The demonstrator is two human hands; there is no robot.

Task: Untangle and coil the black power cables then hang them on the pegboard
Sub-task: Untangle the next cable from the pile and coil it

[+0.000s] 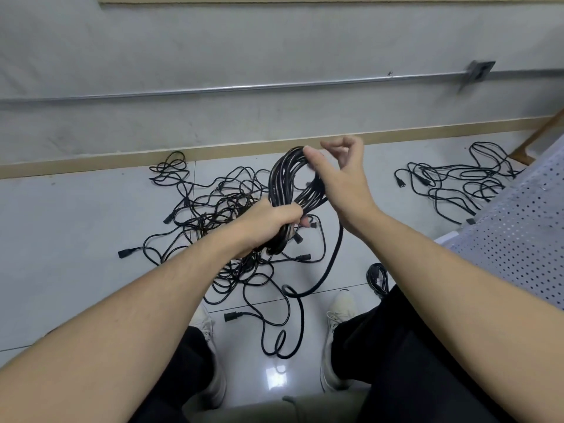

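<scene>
1. Head view: left hand (268,221) grips the coiled cable bundle (283,181) above the floor tangle (219,215).
2. Right hand (341,175), fingers loosely curled, seemingly lays a loop.
3. Next: gather the trailing cord (329,261).

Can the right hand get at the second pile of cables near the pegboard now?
Probably yes. The right hand is loose at the coil and seems to grip nothing, and only bare floor lies between it and that pile, though it may need a lean.
</scene>
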